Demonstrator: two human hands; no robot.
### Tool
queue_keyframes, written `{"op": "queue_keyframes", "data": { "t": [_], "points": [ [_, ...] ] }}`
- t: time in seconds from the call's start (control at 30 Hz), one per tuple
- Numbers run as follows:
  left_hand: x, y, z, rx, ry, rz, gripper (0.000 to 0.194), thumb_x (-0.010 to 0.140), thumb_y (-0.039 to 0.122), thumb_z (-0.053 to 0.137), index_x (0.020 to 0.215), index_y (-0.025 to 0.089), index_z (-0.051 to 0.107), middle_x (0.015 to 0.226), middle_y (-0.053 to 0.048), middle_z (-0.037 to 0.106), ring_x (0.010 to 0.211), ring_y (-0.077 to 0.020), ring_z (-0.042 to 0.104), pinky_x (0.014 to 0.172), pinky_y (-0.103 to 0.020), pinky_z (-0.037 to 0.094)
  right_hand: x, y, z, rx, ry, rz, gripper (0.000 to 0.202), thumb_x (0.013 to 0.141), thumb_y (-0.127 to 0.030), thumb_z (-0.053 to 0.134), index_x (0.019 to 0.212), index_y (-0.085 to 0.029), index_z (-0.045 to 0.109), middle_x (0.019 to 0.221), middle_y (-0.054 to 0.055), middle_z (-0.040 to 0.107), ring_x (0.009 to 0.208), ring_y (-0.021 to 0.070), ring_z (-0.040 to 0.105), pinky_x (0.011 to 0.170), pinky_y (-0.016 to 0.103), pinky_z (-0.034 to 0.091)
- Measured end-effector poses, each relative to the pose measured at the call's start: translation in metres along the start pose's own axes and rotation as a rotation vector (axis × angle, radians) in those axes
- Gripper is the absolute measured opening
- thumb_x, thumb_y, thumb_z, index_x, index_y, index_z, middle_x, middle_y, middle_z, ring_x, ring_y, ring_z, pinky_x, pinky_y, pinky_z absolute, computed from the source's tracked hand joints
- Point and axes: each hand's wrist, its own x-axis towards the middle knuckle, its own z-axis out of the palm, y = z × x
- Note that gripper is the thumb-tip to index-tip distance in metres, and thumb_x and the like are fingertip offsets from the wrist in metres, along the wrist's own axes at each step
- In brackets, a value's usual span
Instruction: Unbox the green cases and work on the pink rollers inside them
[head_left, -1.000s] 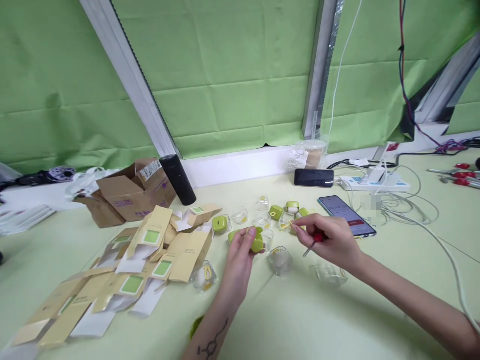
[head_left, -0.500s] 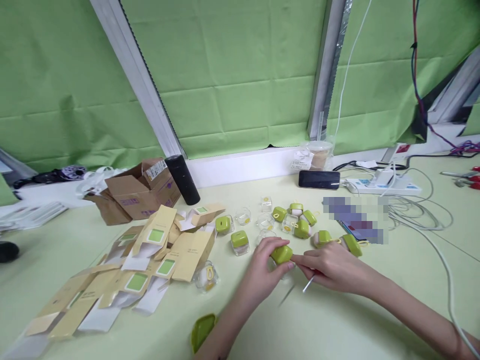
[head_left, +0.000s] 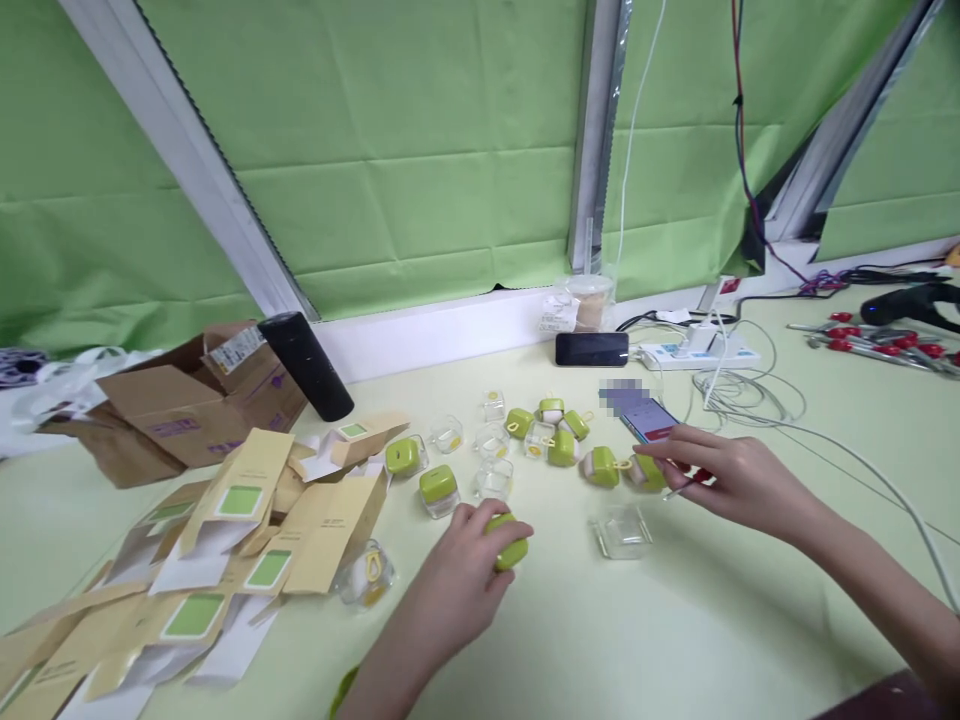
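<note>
A black cylinder (head_left: 306,366) leans just beside an open cardboard box (head_left: 202,400) on the table (head_left: 555,640).

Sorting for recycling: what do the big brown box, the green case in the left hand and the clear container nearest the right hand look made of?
Brown box: matte cardboard, by its creased, folding flaps. Green case: smooth, slightly glossy, probably molded plastic, though silicone is possible. Clear container: see-through with shiny edges, likely rigid plastic; glass can't be ruled out.
</note>
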Motion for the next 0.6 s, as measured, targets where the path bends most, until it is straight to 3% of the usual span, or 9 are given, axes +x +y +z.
{"op": "queue_keyframes", "data": {
  "t": [0.1, 0.23, 0.4, 0.6],
  "points": [
    [-0.015, -0.017, -0.009, -0.037, 0.053, -0.103, 0.036, 0.080, 0.015, 0.050, 0.113, 0.028, 0.058, 0.126, -0.007, 0.048, 0.121, -0.0281, 0.042, 0.099, -0.046, 0.037, -0.005, 0.008, 0.009, -0.042, -0.103, 0.084, 0.027, 0.090, -0.031, 0.043, 0.105, -0.026, 0.064, 0.104, 0.004, 0.066, 0.044, 0.0083, 0.057, 0.042, 0.023, 0.038],
    [-0.027, -0.032, -0.018, -0.112, 0.065, -0.147, 0.034, 0.082, 0.025, 0.052, 0.115, 0.029, 0.054, 0.124, -0.006, 0.052, 0.122, -0.0256, 0.044, 0.103, -0.044, 0.036, -0.003, 0.014, 0.024, -0.053, -0.173, 0.147, 0.034, 0.087, -0.043, 0.049, 0.110, -0.023, 0.062, 0.105, 0.006, 0.063, 0.046, 0.0093, 0.060, 0.041, 0.024, 0.039],
    [-0.032, -0.030, -0.027, -0.127, 0.021, -0.155, 0.034, 0.081, 0.025, 0.054, 0.114, 0.031, 0.055, 0.125, -0.004, 0.051, 0.121, -0.0246, 0.046, 0.101, -0.041, 0.038, 0.011, 0.005, 0.044, -0.038, -0.180, 0.154, 0.045, 0.082, -0.054, 0.052, 0.114, -0.024, 0.061, 0.105, 0.006, 0.063, 0.057, 0.0140, 0.065, 0.040, 0.024, 0.038],
    [-0.035, -0.026, -0.034, -0.110, -0.005, -0.187, 0.036, 0.079, 0.025, 0.056, 0.115, 0.032, 0.056, 0.125, -0.004, 0.049, 0.118, -0.0237, 0.049, 0.099, -0.038, 0.040, 0.025, -0.007, 0.059, -0.098, -0.250, 0.184, 0.041, 0.081, -0.053, 0.053, 0.107, -0.024, 0.064, 0.101, 0.005, 0.068, 0.059, 0.0168, 0.067, 0.038, 0.024, 0.028]
  ]
}}
